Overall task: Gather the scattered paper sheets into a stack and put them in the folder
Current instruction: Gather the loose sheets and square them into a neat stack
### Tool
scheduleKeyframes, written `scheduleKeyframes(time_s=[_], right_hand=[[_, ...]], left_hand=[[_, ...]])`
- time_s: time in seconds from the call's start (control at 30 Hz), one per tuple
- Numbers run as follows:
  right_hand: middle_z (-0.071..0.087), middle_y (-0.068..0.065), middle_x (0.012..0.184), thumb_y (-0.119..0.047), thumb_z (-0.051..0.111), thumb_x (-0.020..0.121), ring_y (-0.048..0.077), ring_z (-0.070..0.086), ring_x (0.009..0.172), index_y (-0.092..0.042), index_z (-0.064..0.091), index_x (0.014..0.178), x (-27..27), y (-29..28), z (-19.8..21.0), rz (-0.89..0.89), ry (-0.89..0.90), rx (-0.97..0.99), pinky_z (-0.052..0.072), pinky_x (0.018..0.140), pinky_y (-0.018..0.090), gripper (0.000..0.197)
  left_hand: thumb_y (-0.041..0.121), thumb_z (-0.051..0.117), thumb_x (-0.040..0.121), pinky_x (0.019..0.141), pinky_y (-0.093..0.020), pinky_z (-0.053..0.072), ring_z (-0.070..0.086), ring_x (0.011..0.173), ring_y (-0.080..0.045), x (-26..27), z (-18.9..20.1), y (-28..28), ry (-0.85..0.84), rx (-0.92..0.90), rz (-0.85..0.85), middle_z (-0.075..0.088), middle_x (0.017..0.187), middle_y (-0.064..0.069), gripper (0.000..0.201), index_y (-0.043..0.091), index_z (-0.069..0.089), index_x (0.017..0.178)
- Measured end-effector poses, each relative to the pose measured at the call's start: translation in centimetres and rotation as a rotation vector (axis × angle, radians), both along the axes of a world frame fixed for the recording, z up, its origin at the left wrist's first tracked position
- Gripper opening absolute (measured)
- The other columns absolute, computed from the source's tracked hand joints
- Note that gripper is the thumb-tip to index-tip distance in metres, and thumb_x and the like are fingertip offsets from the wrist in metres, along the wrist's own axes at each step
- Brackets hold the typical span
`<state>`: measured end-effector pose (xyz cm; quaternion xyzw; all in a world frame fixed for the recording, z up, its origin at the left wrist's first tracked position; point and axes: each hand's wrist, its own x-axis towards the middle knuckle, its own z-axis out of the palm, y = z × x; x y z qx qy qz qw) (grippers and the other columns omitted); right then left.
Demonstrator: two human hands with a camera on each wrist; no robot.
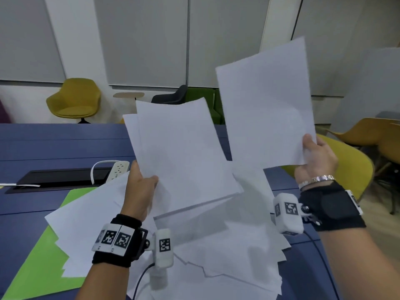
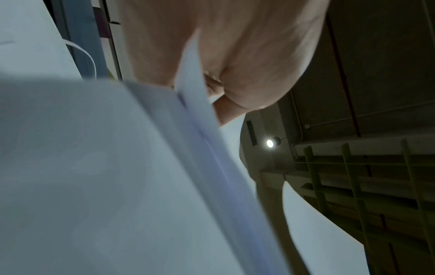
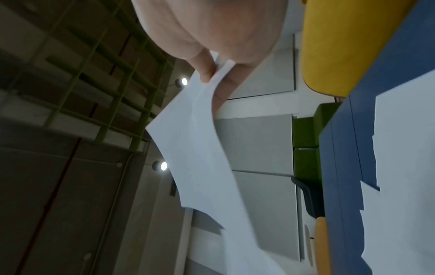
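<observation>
My left hand (image 1: 142, 182) grips a small stack of white sheets (image 1: 181, 152) by its lower left corner and holds it tilted above the table. The left wrist view shows the stack's edge (image 2: 202, 148) against the palm. My right hand (image 1: 313, 156) pinches a single white sheet (image 1: 266, 105) at its lower right corner and holds it upright, to the right of the stack. In the right wrist view that sheet (image 3: 200, 158) curves away from the fingers. Several loose sheets (image 1: 216, 245) lie scattered on the blue table (image 1: 54, 144), partly over the green folder (image 1: 41, 267).
A white power strip (image 1: 118, 169) with its cable lies beside a black cable tray (image 1: 58, 176) set in the table. Yellow chairs (image 1: 74, 100) stand behind the table and at its right end (image 1: 346, 165). The table's right edge runs near my right forearm.
</observation>
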<state>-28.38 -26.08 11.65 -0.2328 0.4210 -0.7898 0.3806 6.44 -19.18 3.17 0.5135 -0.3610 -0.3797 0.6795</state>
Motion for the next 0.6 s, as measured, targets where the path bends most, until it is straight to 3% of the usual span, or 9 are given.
scheduleKeyframes(time_s=[0.2,0.33,0.43,0.53,0.6], right_hand=[[0.075,0.003,0.102,-0.01,0.073,0.09,0.018,0.074,0.09,-0.018,0.069,0.105,1.8,0.4,-0.4,0.018,0.015,-0.034,0.063,0.071,0.033,0.018],[0.074,0.002,0.098,-0.009,0.075,0.087,0.021,0.072,0.087,-0.019,0.071,0.093,5.3,1.0,-2.5,0.077,0.162,-0.007,0.063,0.075,0.035,0.012],[0.071,-0.004,0.085,-0.007,0.073,0.086,0.012,0.065,0.076,-0.022,0.071,0.083,7.6,1.5,-4.0,0.077,0.283,-0.004,0.061,0.068,0.027,0.016],[0.071,-0.011,0.077,-0.006,0.072,0.086,0.005,0.063,0.07,-0.024,0.072,0.08,9.0,1.7,-5.2,0.106,0.348,-0.02,0.054,0.057,0.017,0.018],[0.071,-0.016,0.074,-0.009,0.072,0.084,0.004,0.065,0.074,-0.026,0.073,0.078,9.7,1.7,-5.6,0.111,0.366,0.006,0.052,0.06,0.018,0.018]], left_hand=[[-0.017,0.034,0.08,0.087,-0.039,0.053,0.063,0.107,-0.028,-0.7,-0.3,0.0,-0.01,-0.023,0.076,0.066,0.114,-0.003,0.055,0.015,0.052,0.12],[-0.017,0.033,0.083,0.078,-0.031,0.049,0.056,0.088,-0.018,-1.6,-0.1,0.1,0.046,-0.036,0.068,0.064,0.099,0.003,0.05,0.019,0.055,0.11],[-0.016,0.031,0.088,0.075,-0.022,0.046,0.051,0.08,-0.012,-2.4,0.3,0.4,0.088,-0.054,0.061,0.062,0.094,0.007,0.048,0.022,0.056,0.103],[-0.014,0.031,0.088,0.074,-0.023,0.043,0.046,0.08,-0.014,-3.0,0.3,0.6,0.122,-0.074,0.081,0.059,0.088,0.008,0.046,0.022,0.058,0.102],[-0.011,0.033,0.089,0.077,-0.026,0.042,0.046,0.083,-0.016,-3.2,0.1,0.5,0.142,-0.098,0.097,0.059,0.086,0.01,0.042,0.021,0.059,0.099]])
